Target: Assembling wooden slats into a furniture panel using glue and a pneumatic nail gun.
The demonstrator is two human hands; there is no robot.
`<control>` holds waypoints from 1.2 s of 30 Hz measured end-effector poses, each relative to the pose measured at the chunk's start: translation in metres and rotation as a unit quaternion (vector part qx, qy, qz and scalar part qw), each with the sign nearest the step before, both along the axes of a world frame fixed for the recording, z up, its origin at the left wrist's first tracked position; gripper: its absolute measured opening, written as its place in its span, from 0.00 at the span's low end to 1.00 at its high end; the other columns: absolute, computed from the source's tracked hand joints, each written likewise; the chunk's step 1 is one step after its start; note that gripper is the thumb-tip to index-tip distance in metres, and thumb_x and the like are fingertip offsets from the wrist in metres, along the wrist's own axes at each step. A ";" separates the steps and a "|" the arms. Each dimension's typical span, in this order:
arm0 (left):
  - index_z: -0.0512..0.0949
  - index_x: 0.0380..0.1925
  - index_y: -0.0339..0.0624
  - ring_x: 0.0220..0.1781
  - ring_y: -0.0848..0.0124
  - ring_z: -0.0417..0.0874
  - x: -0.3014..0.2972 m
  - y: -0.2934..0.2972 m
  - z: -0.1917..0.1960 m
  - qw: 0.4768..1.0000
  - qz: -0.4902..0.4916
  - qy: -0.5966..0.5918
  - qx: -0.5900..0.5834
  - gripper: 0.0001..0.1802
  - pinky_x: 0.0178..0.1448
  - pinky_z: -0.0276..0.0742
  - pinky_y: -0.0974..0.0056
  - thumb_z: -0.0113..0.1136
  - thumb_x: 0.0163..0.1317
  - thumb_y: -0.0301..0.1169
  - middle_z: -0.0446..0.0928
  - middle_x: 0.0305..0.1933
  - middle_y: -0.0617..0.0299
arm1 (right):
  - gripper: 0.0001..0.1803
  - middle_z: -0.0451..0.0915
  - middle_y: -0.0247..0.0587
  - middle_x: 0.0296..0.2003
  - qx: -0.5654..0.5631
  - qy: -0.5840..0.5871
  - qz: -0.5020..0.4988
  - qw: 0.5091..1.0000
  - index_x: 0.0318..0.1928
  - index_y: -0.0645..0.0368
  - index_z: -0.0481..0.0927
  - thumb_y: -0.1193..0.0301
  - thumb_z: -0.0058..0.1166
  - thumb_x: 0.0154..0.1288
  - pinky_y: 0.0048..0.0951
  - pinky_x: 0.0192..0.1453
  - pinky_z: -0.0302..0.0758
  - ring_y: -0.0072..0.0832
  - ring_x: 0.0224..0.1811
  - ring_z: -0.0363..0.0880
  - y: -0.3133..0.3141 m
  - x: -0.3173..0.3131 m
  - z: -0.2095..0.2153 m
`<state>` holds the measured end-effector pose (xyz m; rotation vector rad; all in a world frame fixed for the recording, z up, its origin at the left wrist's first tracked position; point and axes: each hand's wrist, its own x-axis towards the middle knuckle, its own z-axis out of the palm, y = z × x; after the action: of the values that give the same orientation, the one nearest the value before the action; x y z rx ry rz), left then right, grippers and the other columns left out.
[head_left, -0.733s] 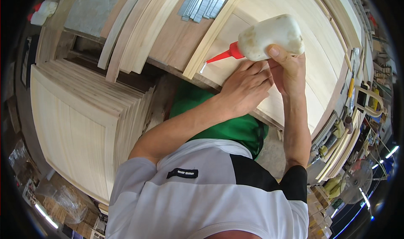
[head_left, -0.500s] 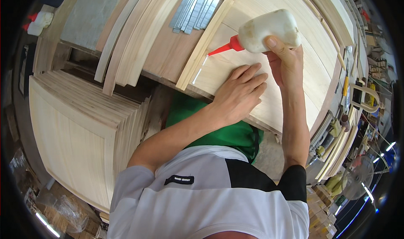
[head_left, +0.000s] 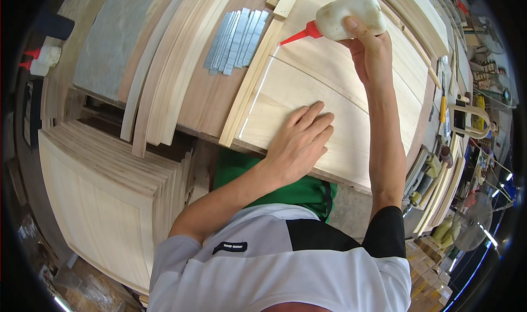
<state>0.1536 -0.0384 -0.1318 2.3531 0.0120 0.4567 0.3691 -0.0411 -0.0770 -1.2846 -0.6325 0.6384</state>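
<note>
My right hand [head_left: 369, 51] grips a whitish glue bottle [head_left: 351, 16], tipped so its red nozzle points down and left. The nozzle's tip is at the upper end of a white line of glue [head_left: 253, 100]. That line runs along the left margin of a pale wooden panel [head_left: 329, 95], just beside a wooden strip [head_left: 250, 81]. My left hand [head_left: 303, 139] lies on the panel near its front edge, fingers stretched out, holding nothing. Part of the right hand's fingers is hidden behind the bottle.
Several metal staple strips [head_left: 236, 40] lie left of the wooden strip. Long boards [head_left: 175, 65] rest farther left, above a stack of finished panels [head_left: 99, 202]. Two red-capped bottles [head_left: 43, 59] stand at far left. A yellow-handled tool [head_left: 443, 107] lies beyond the panel's right side.
The bottle and my right hand have moved farther up along the panel's left margin, and the glue line has grown longer. My left hand still rests on the panel.
</note>
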 end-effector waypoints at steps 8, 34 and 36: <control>0.75 0.47 0.39 0.69 0.55 0.62 0.000 0.003 0.009 0.999 -0.010 0.037 -0.019 0.21 0.69 0.58 0.52 0.65 0.52 0.32 0.70 0.61 0.57 | 0.21 0.79 0.46 0.46 0.037 -0.010 -0.020 0.999 0.53 0.67 0.72 0.74 0.60 0.61 0.43 0.52 0.83 0.37 0.48 0.81 0.020 0.045 -0.005; 0.76 0.53 0.40 0.71 0.54 0.63 0.005 0.003 0.013 0.996 -0.032 0.077 -0.039 0.24 0.68 0.59 0.49 0.65 0.54 0.30 0.70 0.65 0.58 | 0.20 0.81 0.41 0.43 0.080 -0.039 -0.161 0.983 0.53 0.62 0.73 0.78 0.58 0.59 0.34 0.39 0.84 0.32 0.41 0.83 0.097 0.185 -0.016; 0.77 0.52 0.41 0.71 0.55 0.63 0.005 0.003 0.016 0.994 -0.028 0.092 -0.041 0.24 0.67 0.60 0.50 0.66 0.53 0.29 0.70 0.64 0.58 | 0.20 0.81 0.41 0.43 0.088 -0.039 -0.187 0.978 0.53 0.62 0.73 0.79 0.58 0.59 0.33 0.38 0.84 0.32 0.40 0.83 0.101 0.182 -0.017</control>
<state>0.1591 -0.0353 -0.1160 2.3005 0.0514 0.2066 0.5516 0.0597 -0.0945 -1.2241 -0.4815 0.2181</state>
